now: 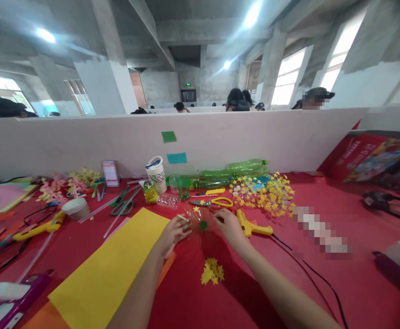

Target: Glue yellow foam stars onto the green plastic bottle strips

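Observation:
A clear plastic piece cut into spreading strips, with a green round centre (pixel 203 225), is between my hands over the red table. My left hand (pixel 178 232) is closed on its left side, with a short pale stick across the fingers. On the right, my right hand (pixel 227 223) pinches at the edge of the strips; whatever is between its fingertips is too small to name. One yellow star (pixel 196 209) shows at the far edge of the strips. A small pile of yellow stars (pixel 212 271) lies nearer to me.
Yellow-handled scissors (pixel 221 201), green bottles (pixel 216 174) and a large star pile (pixel 271 194) lie beyond my hands. A yellow glue gun (pixel 253 226) with a cord is at the right. Yellow paper (pixel 110 269) lies left. A white partition (pixel 83 141) stands behind.

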A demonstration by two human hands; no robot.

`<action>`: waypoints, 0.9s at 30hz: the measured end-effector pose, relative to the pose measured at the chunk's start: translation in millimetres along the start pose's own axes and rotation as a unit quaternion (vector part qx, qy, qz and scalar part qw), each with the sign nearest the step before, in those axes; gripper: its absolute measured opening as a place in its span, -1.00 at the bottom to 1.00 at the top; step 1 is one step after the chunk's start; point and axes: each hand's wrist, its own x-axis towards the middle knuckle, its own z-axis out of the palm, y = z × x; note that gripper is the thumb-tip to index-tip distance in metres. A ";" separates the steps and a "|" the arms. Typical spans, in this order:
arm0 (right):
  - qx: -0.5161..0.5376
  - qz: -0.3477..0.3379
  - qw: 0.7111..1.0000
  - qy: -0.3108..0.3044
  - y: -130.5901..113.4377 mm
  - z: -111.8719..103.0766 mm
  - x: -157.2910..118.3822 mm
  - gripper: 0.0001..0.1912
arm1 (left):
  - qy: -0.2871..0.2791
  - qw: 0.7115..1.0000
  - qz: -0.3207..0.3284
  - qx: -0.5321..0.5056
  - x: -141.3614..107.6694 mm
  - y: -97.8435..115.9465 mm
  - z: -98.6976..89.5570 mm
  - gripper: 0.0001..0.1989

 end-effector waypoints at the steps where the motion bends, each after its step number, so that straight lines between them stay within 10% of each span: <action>1: -0.002 0.001 1.000 0.001 1.6 1.7 -1.6 -0.83 | 0.009 1.000 0.002 0.002 -1.4 0.8 -0.1 -0.51; 16: -0.030 -0.015 0.999 0.000 -7.3 -15.8 -10.6 -0.85 | 0.154 0.964 0.104 0.192 -1.1 17.7 -8.0 -0.59; 22: -0.077 -0.073 0.991 0.088 -28.7 -42.2 -29.0 -0.81 | 0.187 0.942 0.158 0.228 -18.0 34.2 -11.9 -0.71; 27: -0.143 -0.120 0.967 -0.173 -34.9 -44.2 -67.5 -0.85 | 0.100 0.941 0.156 0.284 -35.9 48.2 0.1 -0.83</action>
